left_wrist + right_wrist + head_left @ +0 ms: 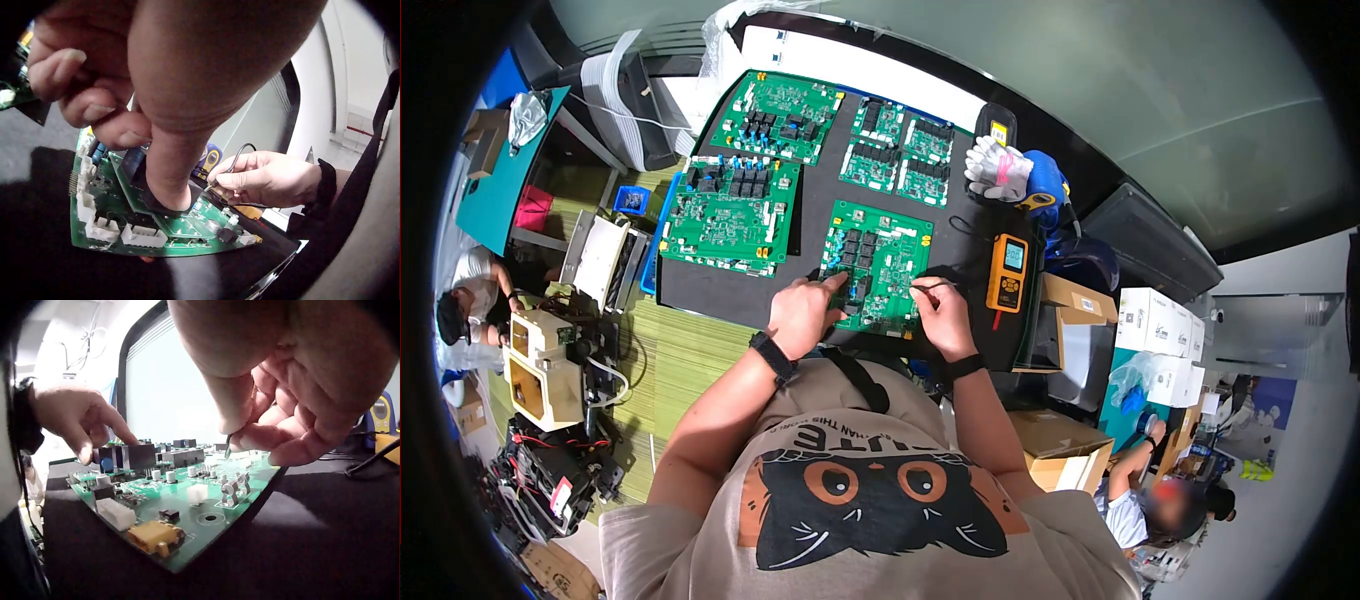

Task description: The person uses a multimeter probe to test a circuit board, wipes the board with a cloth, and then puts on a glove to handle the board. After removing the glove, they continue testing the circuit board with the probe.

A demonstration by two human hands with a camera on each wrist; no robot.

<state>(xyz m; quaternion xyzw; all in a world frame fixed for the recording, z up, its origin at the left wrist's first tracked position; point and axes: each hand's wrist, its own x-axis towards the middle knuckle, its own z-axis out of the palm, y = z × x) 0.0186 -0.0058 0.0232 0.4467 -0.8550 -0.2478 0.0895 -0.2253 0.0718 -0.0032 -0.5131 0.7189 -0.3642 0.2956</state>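
Observation:
A green circuit board point(905, 250) with black blocks and white connectors lies on the dark mat before me. My left hand point(798, 312) is at its near left part, index finger and thumb touching the black components point(139, 456). Its other fingers are bent clear of the board in the left wrist view. On the right side, my right hand point(945, 318) pinches a thin pointed tool point(210, 187) between thumb and fingers. The tool's tip points down at the board's surface; most of its body is hidden in my fingers. A dark cable point(240, 152) loops above that hand.
Larger green boards point(735, 215) are stacked at the left, with another board point(785, 110) behind. Several small boards point(925, 140) lie at the back. An orange meter point(1007, 270), white gloves point(997, 168) and cardboard boxes point(1080, 300) are at the right. Two other people sit farther off.

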